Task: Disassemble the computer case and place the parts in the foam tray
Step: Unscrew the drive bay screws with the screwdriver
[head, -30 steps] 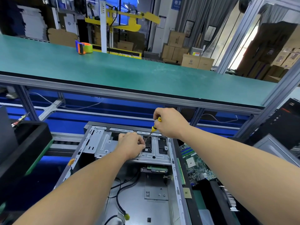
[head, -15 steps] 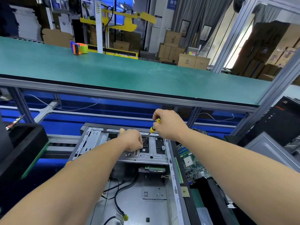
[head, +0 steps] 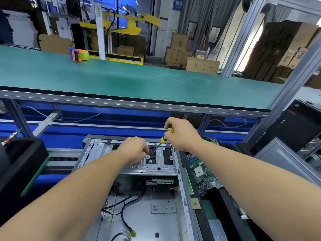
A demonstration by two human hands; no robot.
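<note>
The open grey computer case (head: 161, 209) lies flat in front of me, with black cables inside. A metal drive bracket (head: 156, 166) spans its far end. My left hand (head: 134, 149) rests on that bracket, fingers curled down beside a black opening; whether it pinches anything is hidden. My right hand (head: 180, 133) is closed on a yellow-and-black screwdriver (head: 164, 139), whose tip slants down-left into the opening next to my left fingers. A green motherboard (head: 202, 173) lies in the black foam tray (head: 224, 197) to the right of the case.
A second black foam tray (head: 20, 159) stands at the left. The green bench shelf (head: 139, 84) overhangs the far end of the case, with an orange tape dispenser (head: 79, 54) on it. A black computer tower (head: 295, 129) and a grey panel (head: 284, 162) sit at the right.
My left hand has slid a little toward the far end of the bracket. My right hand has kept the screwdriver at the same spot, and the view has shifted slightly.
</note>
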